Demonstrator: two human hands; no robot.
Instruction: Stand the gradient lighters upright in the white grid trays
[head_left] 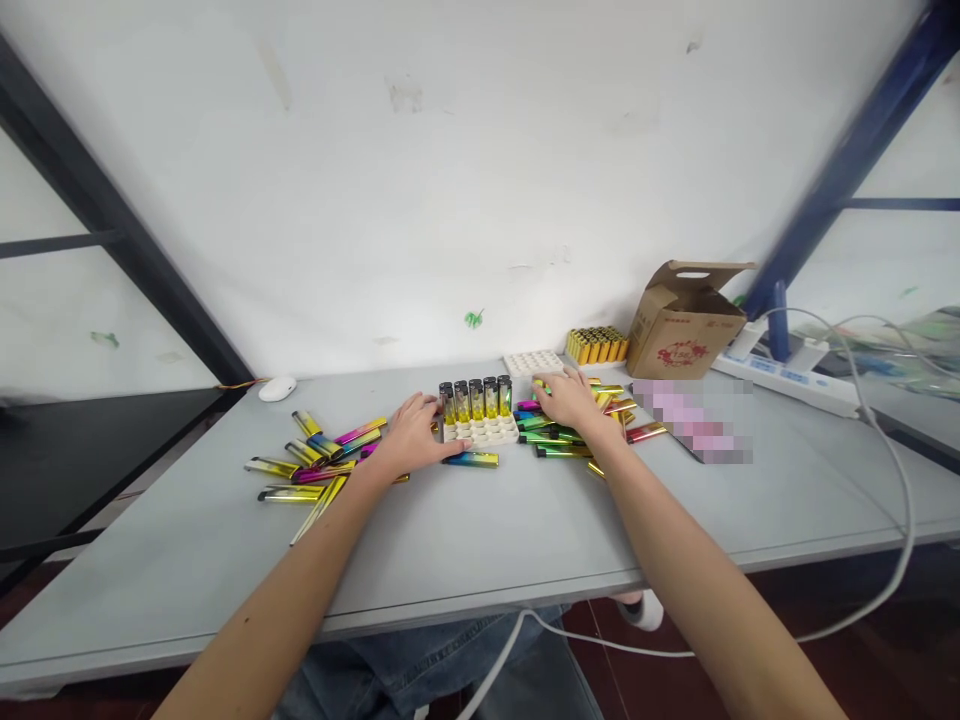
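Note:
A white tray with rows of holes (pixel 491 432) sits mid-table, and several upright cigarette lighters (pixel 474 400) with black tops and yellowish clear bodies fill its back part. My left hand (pixel 412 436) grips the tray's left end, thumb along the front edge and fingers at the side. To the tray's right, my right hand (pixel 568 397) is closed over a heap of metallic lighters (pixel 559 440), its fingertips around a yellow-green lighter (pixel 540 384) that is partly hidden. One blue and yellow lighter (pixel 472 459) lies in front of the tray.
Loose shiny lighters (pixel 315 460) are scattered at left. Behind stand another white tray (pixel 532 363), a tray packed with orange-yellow lighters (pixel 598 346) and an open cardboard box (pixel 686 330). A power strip (pixel 787 384) with cables lies at right; a white rounded device (pixel 277 389) sits back left.

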